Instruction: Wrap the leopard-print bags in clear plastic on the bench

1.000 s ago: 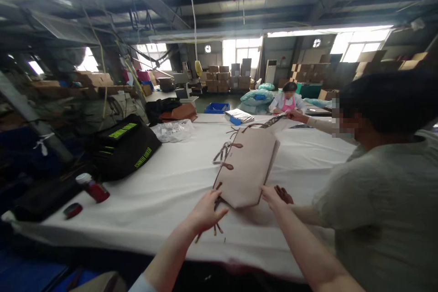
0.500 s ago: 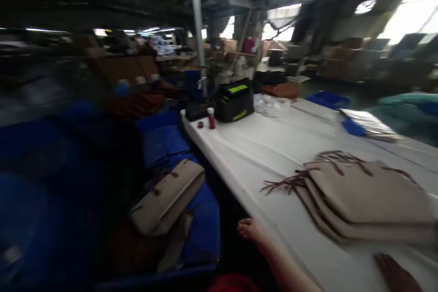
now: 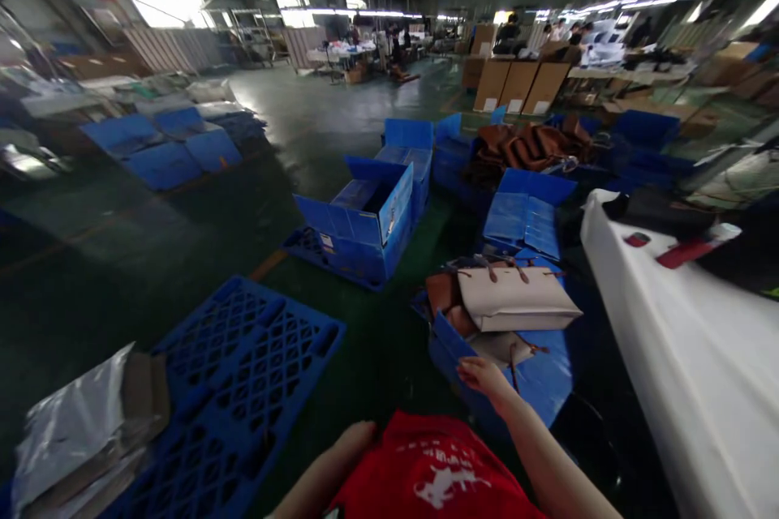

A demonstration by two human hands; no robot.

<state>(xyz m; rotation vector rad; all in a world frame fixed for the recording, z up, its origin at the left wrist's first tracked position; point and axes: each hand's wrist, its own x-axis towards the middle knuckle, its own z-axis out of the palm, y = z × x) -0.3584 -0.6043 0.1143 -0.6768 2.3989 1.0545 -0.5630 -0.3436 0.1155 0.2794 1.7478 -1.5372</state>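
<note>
My right hand [image 3: 480,377] reaches forward, fingers loosely bent and a little apart, with nothing seen in it. It is in front of an open blue box [image 3: 454,345]; whether it touches the box I cannot tell. A beige handbag [image 3: 517,296] with brown handles lies on top of the box, over brown leather pieces [image 3: 443,292] and another beige bag [image 3: 499,347]. Low beside my red shirt, my left hand [image 3: 360,433] is partly seen and blurred, its fingers not clear. It is near no object that I can make out.
A blue plastic pallet [image 3: 243,373] lies at left, with plastic-wrapped flat packs [image 3: 79,430] on it. Blue boxes [image 3: 359,219] stand ahead. To the right runs a white-covered table [image 3: 682,340] bearing a red bottle [image 3: 694,250]. Brown cartons [image 3: 517,85] stand farther back.
My view has swung left, away from the table with its stacked beige bags, toward the floor, pallet and blue boxes. My right hand now appears before the box, and my left hand has come into view.
</note>
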